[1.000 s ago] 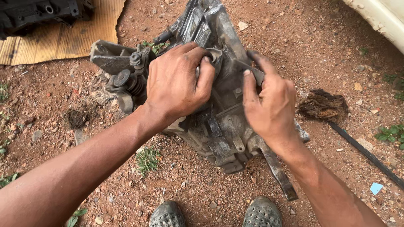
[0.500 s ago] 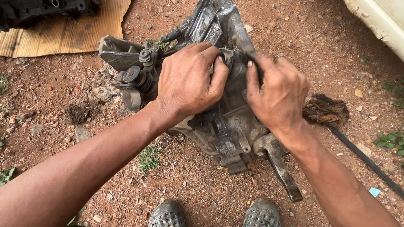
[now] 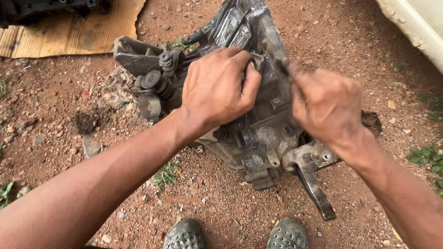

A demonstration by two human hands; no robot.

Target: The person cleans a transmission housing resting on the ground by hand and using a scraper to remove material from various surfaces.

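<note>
A dirty grey metal gearbox housing (image 3: pixel 258 138) lies on red dirt ground in front of me. My left hand (image 3: pixel 217 87) rests on top of it, fingers curled around a small part near the middle of the casing. My right hand (image 3: pixel 325 103) is blurred just right of that spot, fingers pinched together at the casing, the index finger dark with grease. What the right hand pinches is too blurred to tell. A bracket arm (image 3: pixel 314 182) sticks out of the housing toward my shoes.
A sheet of cardboard (image 3: pixel 78 34) with a dark engine part (image 3: pixel 46 8) lies at the top left. A white vehicle body edge (image 3: pixel 417 23) is at the top right. My two shoes (image 3: pixel 184 235) stand at the bottom. Small weeds and stones dot the dirt.
My right hand has lifted and shifted right from the casing's middle, now blurred. My left hand has stayed on the housing, fingers curled tighter.
</note>
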